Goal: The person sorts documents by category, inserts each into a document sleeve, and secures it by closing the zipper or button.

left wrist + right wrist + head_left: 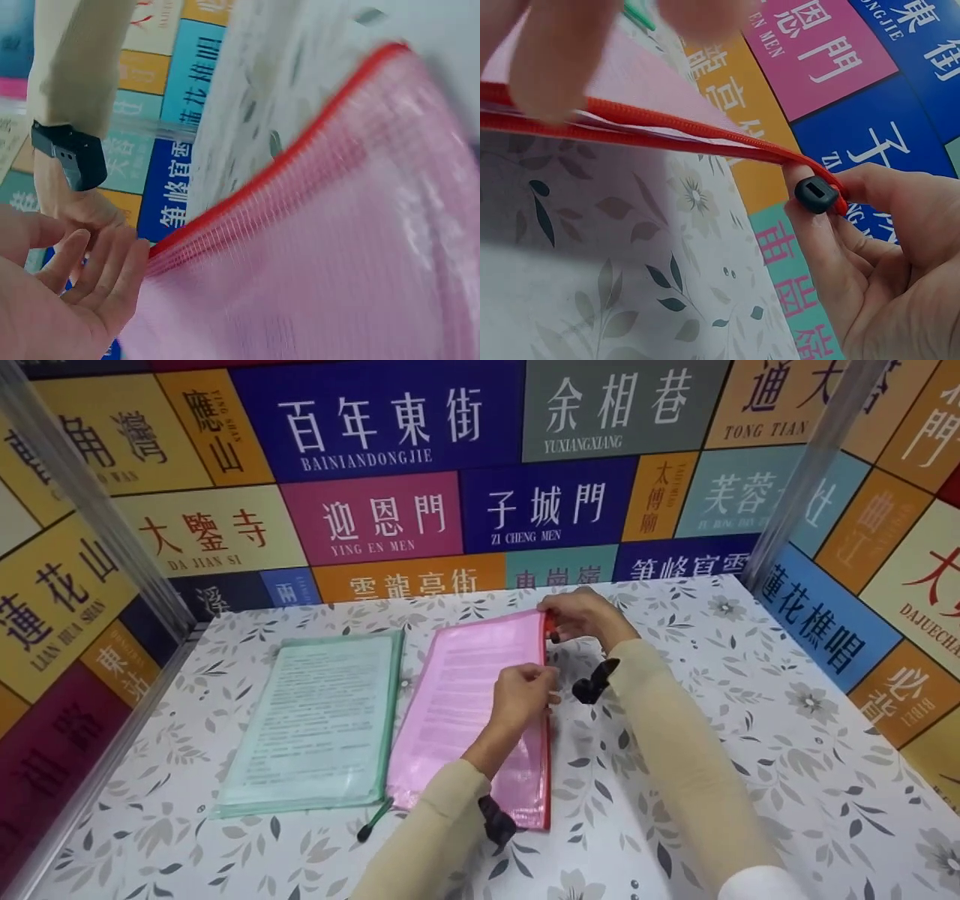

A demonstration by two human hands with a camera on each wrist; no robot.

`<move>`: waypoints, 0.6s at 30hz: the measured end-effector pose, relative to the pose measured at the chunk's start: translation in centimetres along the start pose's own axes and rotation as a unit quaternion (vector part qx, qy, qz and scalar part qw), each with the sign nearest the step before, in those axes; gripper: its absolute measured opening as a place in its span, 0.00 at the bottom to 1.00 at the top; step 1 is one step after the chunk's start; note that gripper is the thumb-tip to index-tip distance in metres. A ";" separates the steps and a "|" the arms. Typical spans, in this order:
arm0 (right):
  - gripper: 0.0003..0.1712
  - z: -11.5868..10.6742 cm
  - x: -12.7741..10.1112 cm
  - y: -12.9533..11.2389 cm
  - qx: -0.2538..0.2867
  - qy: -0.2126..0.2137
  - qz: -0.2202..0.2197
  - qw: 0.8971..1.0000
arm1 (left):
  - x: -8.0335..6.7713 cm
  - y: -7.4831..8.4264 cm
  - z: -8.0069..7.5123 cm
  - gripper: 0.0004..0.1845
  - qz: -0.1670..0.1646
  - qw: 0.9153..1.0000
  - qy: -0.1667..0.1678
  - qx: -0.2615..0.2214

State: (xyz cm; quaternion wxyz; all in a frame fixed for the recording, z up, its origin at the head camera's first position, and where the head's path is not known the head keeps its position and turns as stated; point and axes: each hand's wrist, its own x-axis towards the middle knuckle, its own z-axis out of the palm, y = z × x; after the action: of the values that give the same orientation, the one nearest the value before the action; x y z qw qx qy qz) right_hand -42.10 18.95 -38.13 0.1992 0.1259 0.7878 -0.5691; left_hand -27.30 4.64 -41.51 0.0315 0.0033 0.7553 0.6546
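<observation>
A pink mesh zip pouch with printed sheets inside lies on the table, its red zipper along the right edge. At its far right corner the right hand pinches the zipper end, where a red cord with a black pull tip lies against the fingers. The left hand has its bent fingers over the zipper edge, about a third of the way down. In the right wrist view the two red zipper bands stand slightly apart. That edge is raised off the table near the hands.
To the left lies a green zip pouch with printed sheets; its green cord and black pull reach toward the front. The floral-patterned table backs onto a wall of coloured name panels. Black wrist cameras sit on both sleeves.
</observation>
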 end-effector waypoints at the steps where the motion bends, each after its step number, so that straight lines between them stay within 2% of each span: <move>1: 0.12 0.0 0.0 -0.1 0.002 -0.001 -0.001 1.000 | 0.3 0.0 0.2 0.10 -0.027 0.999 -0.004 -0.037; 4: 0.12 0.0 -0.1 -0.3 -0.001 -0.002 0.001 1.000 | 1.3 -0.2 0.5 0.13 -0.095 0.988 -0.022 -0.123; 8: 0.13 -0.1 -0.2 -0.4 -0.006 -0.004 -0.003 1.000 | 2.3 -0.5 0.6 0.18 -0.149 0.971 -0.047 -0.181; 11: 0.13 0.0 -0.2 -0.4 -0.006 -0.004 -0.005 1.000 | 2.9 -0.7 0.6 0.19 -0.167 0.963 -0.049 -0.203; 18: 0.12 0.2 -0.1 -0.4 0.001 -0.006 -0.009 1.000 | 3.7 -0.8 1.0 0.16 -0.169 0.957 -0.015 -0.233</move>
State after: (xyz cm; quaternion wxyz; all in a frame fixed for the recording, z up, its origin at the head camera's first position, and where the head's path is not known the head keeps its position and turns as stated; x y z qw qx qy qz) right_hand -42.10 18.63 -37.83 0.1990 0.1156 0.7873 -0.5720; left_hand -30.92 5.73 -42.63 0.1532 -0.1218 0.5705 0.7976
